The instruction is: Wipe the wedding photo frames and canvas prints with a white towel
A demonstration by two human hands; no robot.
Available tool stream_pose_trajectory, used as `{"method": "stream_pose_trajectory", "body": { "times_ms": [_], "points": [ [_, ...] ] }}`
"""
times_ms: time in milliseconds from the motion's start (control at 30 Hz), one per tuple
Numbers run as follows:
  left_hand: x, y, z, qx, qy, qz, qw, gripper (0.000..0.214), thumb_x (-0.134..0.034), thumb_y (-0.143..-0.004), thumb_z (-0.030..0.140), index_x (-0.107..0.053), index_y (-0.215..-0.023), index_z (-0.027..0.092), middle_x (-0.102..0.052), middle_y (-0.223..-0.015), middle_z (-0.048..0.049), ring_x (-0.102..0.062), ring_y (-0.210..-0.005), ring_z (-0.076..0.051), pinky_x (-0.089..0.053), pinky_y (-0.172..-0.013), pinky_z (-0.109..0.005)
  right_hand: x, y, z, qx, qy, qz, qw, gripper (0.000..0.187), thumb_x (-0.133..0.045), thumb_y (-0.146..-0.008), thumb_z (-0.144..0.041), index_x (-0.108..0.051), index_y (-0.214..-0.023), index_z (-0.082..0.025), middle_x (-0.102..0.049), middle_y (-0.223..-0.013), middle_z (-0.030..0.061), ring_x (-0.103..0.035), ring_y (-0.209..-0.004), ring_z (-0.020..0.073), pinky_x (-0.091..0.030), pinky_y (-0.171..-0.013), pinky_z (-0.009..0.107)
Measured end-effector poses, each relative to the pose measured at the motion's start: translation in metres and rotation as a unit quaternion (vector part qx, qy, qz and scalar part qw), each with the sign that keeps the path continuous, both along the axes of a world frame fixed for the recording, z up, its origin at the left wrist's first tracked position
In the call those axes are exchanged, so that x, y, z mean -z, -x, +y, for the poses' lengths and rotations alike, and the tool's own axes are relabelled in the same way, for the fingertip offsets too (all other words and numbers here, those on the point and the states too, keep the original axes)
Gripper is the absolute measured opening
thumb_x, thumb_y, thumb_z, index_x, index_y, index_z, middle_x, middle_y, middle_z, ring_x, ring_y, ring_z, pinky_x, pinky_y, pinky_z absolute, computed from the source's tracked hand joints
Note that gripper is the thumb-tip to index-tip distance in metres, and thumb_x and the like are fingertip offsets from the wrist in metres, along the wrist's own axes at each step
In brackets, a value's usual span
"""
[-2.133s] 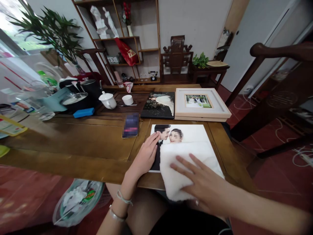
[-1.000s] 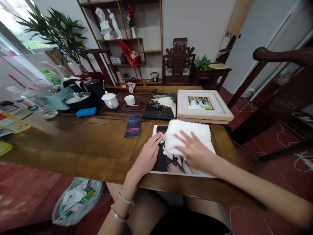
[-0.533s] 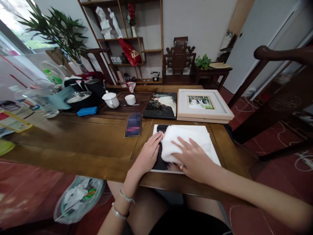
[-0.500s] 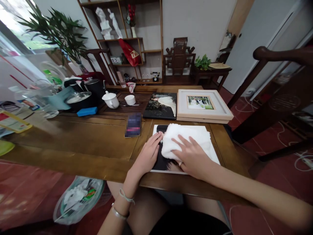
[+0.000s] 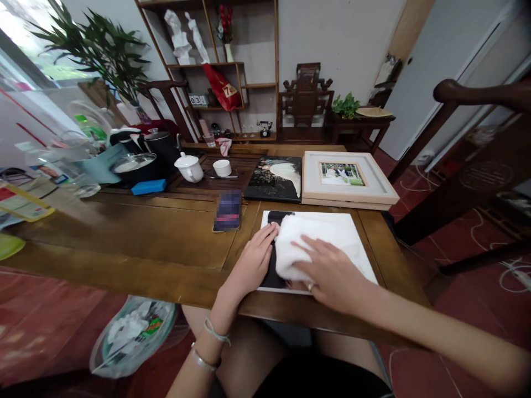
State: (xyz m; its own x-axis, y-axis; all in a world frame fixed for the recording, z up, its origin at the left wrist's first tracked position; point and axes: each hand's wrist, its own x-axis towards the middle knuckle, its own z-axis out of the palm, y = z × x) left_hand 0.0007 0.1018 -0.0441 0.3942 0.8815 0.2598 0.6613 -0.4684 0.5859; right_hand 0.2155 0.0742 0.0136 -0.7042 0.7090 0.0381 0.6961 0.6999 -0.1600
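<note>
A large photo print (image 5: 357,243) lies flat at the near right of the wooden table (image 5: 145,232). A folded white cloth (image 5: 301,235) rests on its left half. My right hand (image 5: 332,271) lies flat on the cloth with fingers stretched out, pressing it onto the print. My left hand (image 5: 253,262) lies flat too, fingers together, on the print's left edge and the table beside it, touching the cloth's left side.
Behind the print sit a framed photo (image 5: 346,179) and a dark photo panel (image 5: 276,178). A phone (image 5: 227,211) lies left of the print. Teaware, a white teapot (image 5: 189,167) and kettles crowd the far left. A bin with a bag (image 5: 133,334) stands below.
My right hand has slid the cloth from the print's near end up to its far end and back a little toward me. My left hand has stayed on the print's left edge.
</note>
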Motion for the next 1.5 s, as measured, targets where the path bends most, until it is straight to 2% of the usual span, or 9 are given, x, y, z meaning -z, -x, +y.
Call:
{"method": "stream_pose_trajectory", "body": {
  "times_ms": [233,400,567,767,933,1133,1233,1333,1500],
  "points": [
    [0.006,0.001,0.001,-0.006,-0.018,0.001,1.000,0.044,-0.029,-0.098,0.025,-0.039,-0.141,0.020,-0.036,-0.151,-0.0094,-0.030,-0.141,-0.020,-0.027,-0.117,-0.046,-0.015,0.002,0.096,-0.015,0.049,0.088,0.995,0.029,-0.044,-0.079,-0.014,-0.065,-0.097,-0.020,-0.067,-0.100,0.0081,-0.055,-0.095,0.0258,-0.042,-0.082,0.037],
    [0.008,0.001,0.002,-0.006,-0.023,-0.004,1.000,0.044,-0.029,-0.098,0.025,-0.039,-0.142,0.022,-0.038,-0.150,-0.0087,-0.030,-0.141,-0.021,-0.026,-0.117,-0.048,-0.015,0.029,0.123,-0.048,0.061,0.099,0.992,0.027,-0.043,-0.081,-0.015,-0.064,-0.095,-0.020,-0.067,-0.094,0.0046,-0.055,-0.092,0.0223,-0.040,-0.081,0.033],
    [0.003,0.000,0.001,-0.012,-0.007,0.003,1.000,0.045,-0.029,-0.098,0.024,-0.041,-0.141,0.018,-0.036,-0.150,-0.0105,-0.029,-0.141,-0.021,-0.025,-0.118,-0.047,-0.013,0.022,0.113,-0.040,0.061,0.096,0.993,0.029,-0.043,-0.081,-0.014,-0.065,-0.098,-0.022,-0.068,-0.101,0.0036,-0.055,-0.098,0.0236,-0.040,-0.086,0.034],
    [0.001,0.000,0.000,0.000,-0.005,-0.011,1.000,0.046,-0.028,-0.098,0.021,-0.036,-0.143,0.022,-0.034,-0.152,-0.0069,-0.028,-0.142,-0.019,-0.026,-0.118,-0.045,-0.006,-0.031,0.096,0.038,0.030,0.084,0.995,0.041,-0.041,-0.079,-0.013,-0.062,-0.114,-0.020,-0.064,-0.113,0.0094,-0.054,-0.106,0.0294,-0.041,-0.088,0.042],
    [0.001,-0.001,-0.001,-0.011,0.007,-0.002,1.000,0.046,-0.028,-0.098,0.021,-0.036,-0.143,0.021,-0.035,-0.152,-0.0072,-0.028,-0.142,-0.020,-0.026,-0.117,-0.046,0.004,-0.046,0.061,0.093,-0.036,0.041,0.994,0.044,-0.045,-0.072,-0.011,-0.064,-0.112,-0.017,-0.058,-0.127,0.0145,-0.046,-0.122,0.0324,-0.038,-0.096,0.047],
    [0.000,0.000,0.000,-0.005,0.009,0.003,1.000,0.046,-0.029,-0.098,0.022,-0.037,-0.143,0.019,-0.034,-0.152,-0.0087,-0.028,-0.142,-0.021,-0.026,-0.117,-0.047,0.008,-0.016,-0.031,-0.045,0.028,0.035,0.998,0.038,-0.055,-0.070,-0.015,-0.068,-0.104,-0.024,-0.041,-0.147,0.0079,-0.026,-0.139,0.0320,-0.021,-0.109,0.055],
    [0.000,0.001,0.000,0.004,0.007,-0.002,1.000,0.047,-0.031,-0.097,0.023,-0.036,-0.144,0.021,-0.033,-0.153,-0.0089,-0.027,-0.142,-0.022,-0.027,-0.116,-0.048,0.006,-0.008,-0.052,-0.097,0.056,0.034,0.993,0.032,-0.059,-0.072,-0.020,-0.069,-0.102,-0.023,-0.033,-0.152,0.0075,-0.024,-0.140,0.0322,-0.020,-0.110,0.053],
    [0.000,0.001,0.000,0.000,0.005,-0.002,1.000,0.046,-0.029,-0.098,0.023,-0.037,-0.143,0.021,-0.034,-0.152,-0.0081,-0.028,-0.142,-0.021,-0.027,-0.117,-0.046,0.004,-0.007,-0.033,-0.070,0.049,0.028,0.996,0.034,-0.058,-0.074,-0.019,-0.068,-0.107,-0.023,-0.040,-0.148,0.0098,-0.030,-0.137,0.0320,-0.025,-0.108,0.053],
    [0.001,-0.001,0.000,-0.009,-0.003,0.004,1.000,0.046,-0.028,-0.098,0.021,-0.038,-0.142,0.020,-0.035,-0.152,-0.0074,-0.028,-0.142,-0.020,-0.027,-0.117,-0.045,0.002,-0.009,0.043,0.023,-0.018,0.008,1.000,0.043,-0.054,-0.075,-0.012,-0.063,-0.117,-0.017,-0.057,-0.131,0.0162,-0.035,-0.134,0.0317,-0.029,-0.106,0.050]
  ]
}}
